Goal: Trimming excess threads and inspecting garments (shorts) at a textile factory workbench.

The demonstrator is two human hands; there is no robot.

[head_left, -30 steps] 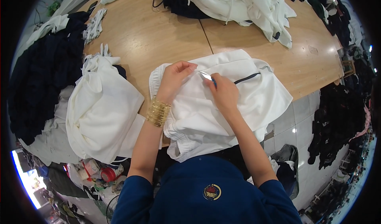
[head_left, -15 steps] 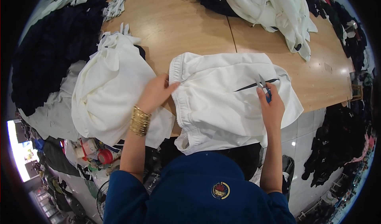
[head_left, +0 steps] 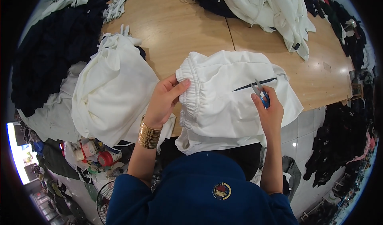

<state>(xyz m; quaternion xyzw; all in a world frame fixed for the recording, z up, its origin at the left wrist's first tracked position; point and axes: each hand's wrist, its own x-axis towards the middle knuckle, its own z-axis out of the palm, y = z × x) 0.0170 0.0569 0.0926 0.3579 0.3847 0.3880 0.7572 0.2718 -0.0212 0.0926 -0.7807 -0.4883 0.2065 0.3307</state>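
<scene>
White garment point(head_left: 227, 101) is lying on the tabletop point(head_left: 179, 29). My left hand point(head_left: 165, 101) is pinching its elastic waistband point(head_left: 189, 95); my right hand point(head_left: 269, 111) is gripping blue snips point(head_left: 261, 94).

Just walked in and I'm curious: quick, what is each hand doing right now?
Left hand: shut on the elastic waistband of the white garment.
Right hand: shut on small blue-handled snips, blades at the garment's dark stripe.

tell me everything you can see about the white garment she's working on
The white garment is soft knit with a gathered elastic waistband and a dark slit-like line. It lies rumpled at the wooden table's near edge. The left hand grips the waistband; the right hand holds small snips at the dark line.
</scene>
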